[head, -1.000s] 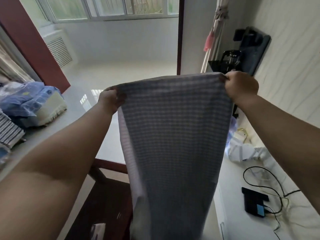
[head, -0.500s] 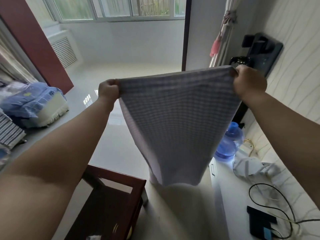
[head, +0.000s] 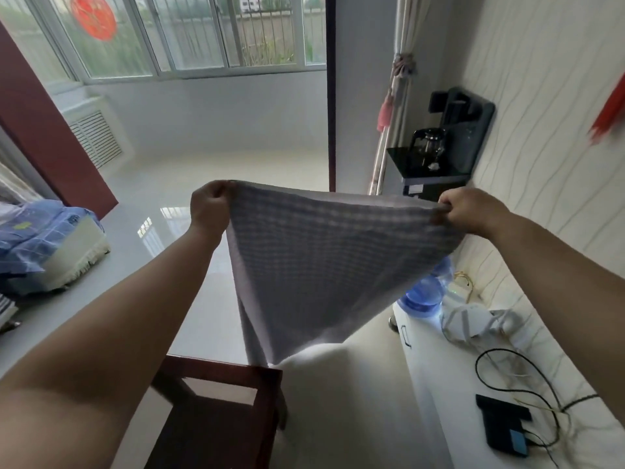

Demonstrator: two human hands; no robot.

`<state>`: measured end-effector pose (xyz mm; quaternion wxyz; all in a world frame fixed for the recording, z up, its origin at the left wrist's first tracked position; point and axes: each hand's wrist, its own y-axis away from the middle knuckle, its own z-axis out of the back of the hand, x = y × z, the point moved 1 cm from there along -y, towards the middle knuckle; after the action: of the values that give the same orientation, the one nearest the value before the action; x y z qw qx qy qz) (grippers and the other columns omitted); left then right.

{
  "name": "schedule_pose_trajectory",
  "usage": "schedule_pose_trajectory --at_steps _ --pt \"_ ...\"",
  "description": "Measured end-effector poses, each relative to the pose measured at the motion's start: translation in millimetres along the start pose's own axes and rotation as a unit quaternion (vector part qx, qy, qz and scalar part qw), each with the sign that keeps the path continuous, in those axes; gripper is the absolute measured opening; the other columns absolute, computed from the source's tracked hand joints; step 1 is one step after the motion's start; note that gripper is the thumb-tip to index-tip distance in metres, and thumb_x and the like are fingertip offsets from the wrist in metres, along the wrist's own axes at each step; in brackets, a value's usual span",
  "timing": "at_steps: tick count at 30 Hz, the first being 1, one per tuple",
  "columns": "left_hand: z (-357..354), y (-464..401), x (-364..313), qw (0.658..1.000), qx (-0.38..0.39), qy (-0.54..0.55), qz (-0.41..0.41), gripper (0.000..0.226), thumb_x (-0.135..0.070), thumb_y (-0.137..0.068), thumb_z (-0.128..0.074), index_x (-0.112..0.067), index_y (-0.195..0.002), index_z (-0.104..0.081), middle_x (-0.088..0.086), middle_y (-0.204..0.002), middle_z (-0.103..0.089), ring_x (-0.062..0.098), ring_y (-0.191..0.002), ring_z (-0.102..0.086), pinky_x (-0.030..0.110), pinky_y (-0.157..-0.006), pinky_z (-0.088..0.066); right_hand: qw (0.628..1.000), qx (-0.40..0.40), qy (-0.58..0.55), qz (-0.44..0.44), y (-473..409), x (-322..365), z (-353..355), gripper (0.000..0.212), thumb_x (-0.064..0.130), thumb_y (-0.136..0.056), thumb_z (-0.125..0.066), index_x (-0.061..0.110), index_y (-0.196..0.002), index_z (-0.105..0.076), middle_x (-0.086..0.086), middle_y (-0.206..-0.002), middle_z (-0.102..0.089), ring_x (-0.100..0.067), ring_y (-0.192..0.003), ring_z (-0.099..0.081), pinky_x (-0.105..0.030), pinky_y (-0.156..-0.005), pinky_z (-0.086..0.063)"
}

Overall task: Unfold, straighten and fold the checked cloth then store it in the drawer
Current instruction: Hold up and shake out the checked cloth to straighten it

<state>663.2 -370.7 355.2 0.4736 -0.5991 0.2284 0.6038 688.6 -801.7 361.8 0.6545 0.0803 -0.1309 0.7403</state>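
Observation:
The grey-and-white checked cloth (head: 321,265) hangs spread out in the air in front of me, at arm's length. My left hand (head: 209,206) grips its top left corner in a fist. My right hand (head: 470,211) pinches the top right corner. The top edge is stretched between both hands and sags slightly. The lower part tapers to a point above the wooden chair. A white cabinet (head: 439,374) with a small drawer handle (head: 405,335) stands at the right, against the wall.
A dark red wooden chair (head: 216,411) stands below the cloth. On the cabinet top lie a crumpled white bag (head: 473,323), black cables (head: 507,374) and a black device (head: 504,424). A blue water bottle (head: 426,292) and a black dispenser (head: 439,157) stand at right. Bedding (head: 44,242) lies left.
Both hands have pulled further apart and lowered, and the cloth's lower end has swung up and away from me. The view has tilted up toward the window.

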Motion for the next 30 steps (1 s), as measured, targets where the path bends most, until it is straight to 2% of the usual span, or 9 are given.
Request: schedule_pose_trajectory --at_steps 3,5,8,10,14,19,23,25,30 --pt "-3.6 9.0 -2.4 0.999 0.029 -0.011 -0.021 0.024 -0.003 -0.085 -0.054 -0.009 -0.096 -0.074 0.006 -0.093 -0.071 0.018 -0.087 -0.062 0.033 -0.082 -0.052 0.996 -0.057 0.061 0.027 26.1 7.7 -22.4 0.02 0.021 -0.086 -0.059 0.021 -0.104 -0.052 -0.011 -0.109 -0.06 -0.032 -0.087 -0.057 -0.034 -0.067 -0.042" --pt "-5.3 15.7 -1.7 0.999 0.043 -0.015 -0.024 0.023 -0.006 -0.083 -0.055 -0.016 -0.09 -0.075 0.0 -0.087 -0.072 0.016 -0.084 -0.063 0.031 -0.08 -0.052 0.98 -0.135 0.095 0.115 48.8 20.2 -44.3 0.037 0.017 -0.084 -0.065 0.015 -0.119 -0.054 -0.017 -0.112 -0.056 -0.037 -0.095 -0.057 -0.041 -0.072 -0.051" --pt "-6.3 25.2 -0.7 0.998 0.047 -0.039 -0.029 0.018 -0.016 -0.083 -0.059 -0.024 -0.084 -0.075 -0.013 -0.079 -0.07 0.01 -0.08 -0.063 0.028 -0.075 -0.052 0.935 -0.221 0.106 0.257 89.9 45.7 -78.2 0.031 0.011 -0.08 -0.071 0.007 -0.11 -0.064 -0.018 -0.098 -0.061 -0.032 -0.084 -0.061 -0.04 -0.067 -0.055" --pt "-5.5 29.4 0.9 0.996 0.049 -0.061 -0.03 0.017 -0.022 -0.084 -0.06 -0.019 -0.089 -0.076 -0.009 -0.082 -0.071 0.012 -0.083 -0.065 0.031 -0.079 -0.054 0.941 -0.184 0.069 0.275 112.3 60.8 -99.3 0.031 0.021 -0.088 -0.064 0.007 -0.115 -0.062 -0.016 -0.101 -0.062 -0.028 -0.086 -0.061 -0.039 -0.07 -0.055" --pt "-2.5 37.9 4.3 0.994 0.058 -0.085 -0.031 0.021 -0.025 -0.084 -0.061 -0.016 -0.094 -0.076 -0.001 -0.091 -0.073 0.017 -0.09 -0.067 0.037 -0.086 -0.055 0.982 -0.067 -0.049 0.17 139.2 90.6 -118.9 0.057 0.054 -0.088 -0.054 0.014 -0.128 -0.051 -0.008 -0.116 -0.062 -0.022 -0.1 -0.059 -0.034 -0.084 -0.048" --pt "-3.5 46.5 3.4 0.994 0.066 -0.084 -0.035 0.018 -0.027 -0.082 -0.062 -0.017 -0.089 -0.076 -0.009 -0.08 -0.069 0.014 -0.083 -0.064 0.039 -0.082 -0.054 0.974 -0.023 -0.128 0.185 161.6 120.4 -125.3 0.024 0.033 -0.094 -0.049 0.02 -0.107 -0.064 -0.003 -0.101 -0.071 -0.02 -0.083 -0.066 -0.027 -0.072 -0.05" --pt "-4.0 51.4 6.0 0.994 0.062 -0.084 -0.033 0.016 -0.025 -0.083 -0.062 -0.017 -0.084 -0.075 -0.008 -0.075 -0.066 0.014 -0.079 -0.06 0.041 -0.081 -0.053 0.958 0.248 -0.069 0.129 173.6 122.4 -132.6 0.034 0.015 -0.091 -0.046 0.025 -0.118 -0.063 0.0 -0.135 -0.054 -0.023 -0.114 -0.055 -0.028 -0.089 -0.039" --pt "-4.4 53.9 7.5 0.994 0.065 -0.085 -0.032 0.015 -0.026 -0.084 -0.061 -0.018 -0.084 -0.074 -0.006 -0.077 -0.066 0.015 -0.079 -0.06 0.041 -0.081 -0.053 0.939 0.314 -0.052 0.128 182.7 118.7 -132.1 0.033 0.021 -0.087 -0.057 0.029 -0.119 -0.059 0.003 -0.139 -0.049 -0.022 -0.118 -0.052 -0.027 -0.088 -0.038" --pt "-2.1 57.3 10.1 0.995 0.062 -0.078 -0.026 0.02 -0.028 -0.084 -0.062 -0.015 -0.091 -0.075 -0.008 -0.078 -0.067 0.015 -0.082 -0.061 0.037 -0.082 -0.053 0.921 0.37 -0.016 0.116 206.1 116.9 -124.8 0.064 0.053 -0.07 -0.073 0.034 -0.124 -0.044 0.003 -0.122 -0.056 -0.015 -0.095 -0.05 -0.029 -0.078 -0.039"
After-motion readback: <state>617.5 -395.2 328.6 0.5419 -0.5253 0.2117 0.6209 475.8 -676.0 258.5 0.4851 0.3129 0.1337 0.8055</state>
